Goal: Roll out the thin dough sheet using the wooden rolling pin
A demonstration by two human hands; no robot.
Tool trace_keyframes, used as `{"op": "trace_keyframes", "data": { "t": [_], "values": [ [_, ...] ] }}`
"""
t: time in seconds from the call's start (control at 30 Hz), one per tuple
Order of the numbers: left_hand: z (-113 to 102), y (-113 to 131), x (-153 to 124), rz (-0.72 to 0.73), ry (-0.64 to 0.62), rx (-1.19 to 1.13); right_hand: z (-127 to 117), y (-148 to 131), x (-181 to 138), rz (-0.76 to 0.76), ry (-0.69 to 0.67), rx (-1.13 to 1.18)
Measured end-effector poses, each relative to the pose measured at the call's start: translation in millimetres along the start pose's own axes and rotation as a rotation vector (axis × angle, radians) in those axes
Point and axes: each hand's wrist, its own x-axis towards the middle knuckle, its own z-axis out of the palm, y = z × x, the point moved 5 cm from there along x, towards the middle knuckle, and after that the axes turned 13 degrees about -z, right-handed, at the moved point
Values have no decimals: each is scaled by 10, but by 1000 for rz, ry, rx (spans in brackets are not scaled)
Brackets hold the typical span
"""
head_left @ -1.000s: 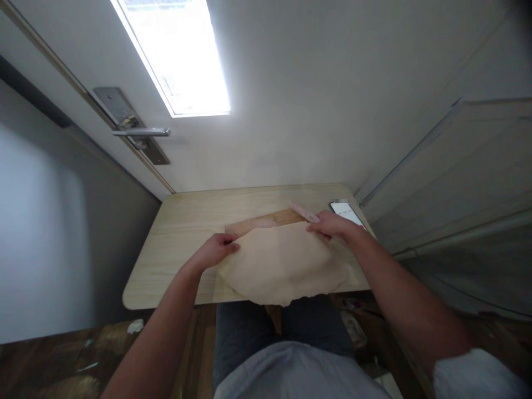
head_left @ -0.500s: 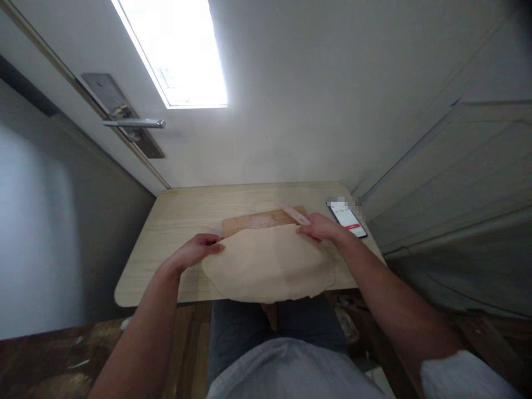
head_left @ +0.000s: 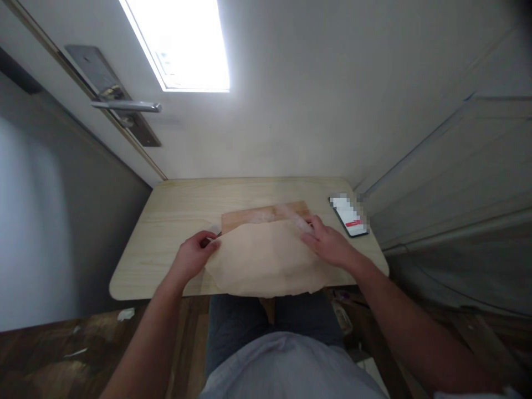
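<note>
A wide, thin sheet of dough (head_left: 266,260) lies over a wooden board (head_left: 241,219), its near edge drooping past the table's front edge. Only the far strip of the board shows, dusted with flour. At the dough's far left corner my left hand (head_left: 195,254) is closed, thumb and fingers pinching the edge. My right hand (head_left: 328,241) grips a slim, floury rolling pin (head_left: 294,216), slightly blurred, which slants up and left across the dough's far edge. The right thumb lies at the dough's right side; whether it also pinches the dough, I cannot tell.
The pale wooden table (head_left: 178,205) stands against a white door with a metal handle (head_left: 128,106). A phone (head_left: 349,217) lies at the table's right side. White scraps (head_left: 126,314) are on the floor at the left.
My right hand has moved slightly right and nearer to me with the rolling pin. My left hand still pinches the dough. The view has shifted a little.
</note>
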Motion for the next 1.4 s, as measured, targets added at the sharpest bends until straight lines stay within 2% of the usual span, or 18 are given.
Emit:
{"op": "trace_keyframes", "data": {
  "t": [0.07,0.13,0.17,0.2,0.27,0.37,0.57,0.63,0.83,1.4],
  "values": [
    [-14,123,-68,65,165,31,74,-160,-86,-126,-32,-31],
    [23,321,-196,192,329,7,158,-294,-109,-229,-26,-73],
    [82,423,-268,260,358,-17,200,-349,-99,-267,-11,-92],
    [171,523,-339,342,335,-34,239,-396,-80,-295,9,-107],
    [409,686,-469,524,195,34,304,-468,-24,-332,50,-112],
    [649,713,-566,629,128,202,348,-511,43,-362,111,-95],
    [732,569,-638,567,246,321,343,-314,-56,-277,348,-158],
    [782,574,-691,539,279,346,405,-243,-121,-228,377,-210],
    [926,619,-678,451,366,395,534,-218,-99,-127,367,-325],
    [840,838,-195,395,351,413,355,-202,462,-114,307,-312]
  ]
}}
